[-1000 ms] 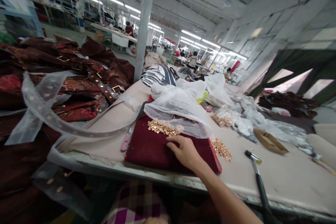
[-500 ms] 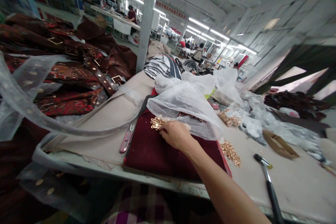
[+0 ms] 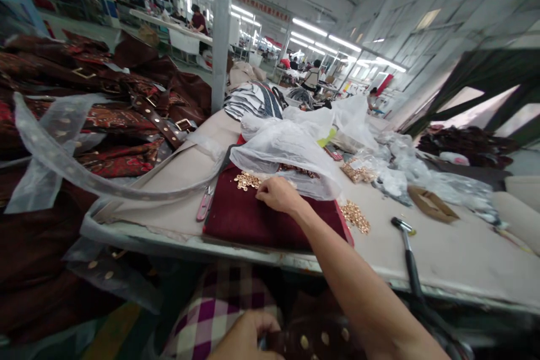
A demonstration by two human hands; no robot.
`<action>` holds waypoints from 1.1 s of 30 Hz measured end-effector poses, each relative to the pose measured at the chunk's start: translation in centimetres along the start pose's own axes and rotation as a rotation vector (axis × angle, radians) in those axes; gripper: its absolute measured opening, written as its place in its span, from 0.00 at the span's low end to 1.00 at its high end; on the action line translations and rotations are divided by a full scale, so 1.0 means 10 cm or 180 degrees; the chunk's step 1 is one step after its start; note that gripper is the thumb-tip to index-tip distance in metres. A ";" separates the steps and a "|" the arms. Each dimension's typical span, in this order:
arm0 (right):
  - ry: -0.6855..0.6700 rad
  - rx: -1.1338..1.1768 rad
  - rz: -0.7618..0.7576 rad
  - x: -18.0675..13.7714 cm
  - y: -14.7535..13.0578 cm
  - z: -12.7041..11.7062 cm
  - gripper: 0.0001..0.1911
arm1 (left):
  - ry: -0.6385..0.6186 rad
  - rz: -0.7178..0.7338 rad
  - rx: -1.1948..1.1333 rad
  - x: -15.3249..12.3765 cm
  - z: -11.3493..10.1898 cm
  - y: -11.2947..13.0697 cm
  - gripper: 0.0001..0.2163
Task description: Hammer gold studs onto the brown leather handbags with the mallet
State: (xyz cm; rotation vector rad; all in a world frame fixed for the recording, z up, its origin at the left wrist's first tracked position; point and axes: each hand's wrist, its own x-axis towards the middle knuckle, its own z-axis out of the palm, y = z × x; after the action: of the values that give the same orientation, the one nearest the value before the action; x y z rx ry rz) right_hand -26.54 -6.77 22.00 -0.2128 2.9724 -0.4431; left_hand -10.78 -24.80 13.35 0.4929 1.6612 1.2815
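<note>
Right hand (image 3: 276, 194) is laid on the maroon cloth pad (image 3: 257, 219), fingertips drawn together at the near edge of the gold studs (image 3: 247, 181); whether a stud is actually pinched cannot be told. Left hand (image 3: 247, 337) is low, below the table edge (image 3: 236, 253), curled on a dark studded strap (image 3: 312, 340) over the plaid lap; its grip is only partly seen. Progress, as judged: several studs are already set in that strap, and loose stock remains plentiful, with one heap on the pad and a second heap (image 3: 355, 216) just right of the pad, so more work seems left than done. A clear plastic bag (image 3: 287, 152) overhangs the far side of the pad, crowding the studs. Red snips (image 3: 205, 203) lie just left of the pad; a hammer (image 3: 405, 247) lies well to the right, its handle passing over the table edge. Open table surface is found only right of the pad.
</note>
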 end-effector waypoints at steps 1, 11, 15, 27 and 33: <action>0.0021 0.0129 -0.0003 -0.16 0.02 0.00 0.08 | -0.0036 -0.0063 -0.0055 0.02 0.02 -0.04 0.12; -0.0390 0.1211 -0.0087 -2.26 -0.05 0.45 0.06 | -0.0200 0.0205 -0.0200 0.01 0.11 0.02 0.08; -0.0137 0.1083 -0.0317 -2.50 -0.06 0.67 0.07 | -0.0134 0.0325 -0.0004 -0.01 0.21 0.02 0.07; -0.0009 0.0977 -0.0074 -2.60 -0.12 0.70 0.05 | 0.0106 0.0322 0.0312 -0.02 0.39 -0.03 0.10; -0.0300 0.0799 0.0656 -2.62 -0.25 0.64 0.05 | 0.0239 0.0423 0.0572 -0.13 0.50 -0.11 0.05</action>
State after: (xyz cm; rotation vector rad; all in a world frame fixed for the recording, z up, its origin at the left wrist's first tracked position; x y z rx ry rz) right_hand 0.42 -6.79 19.49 0.0945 2.7732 -0.7476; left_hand -5.63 -23.57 12.93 0.6803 1.8425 1.2651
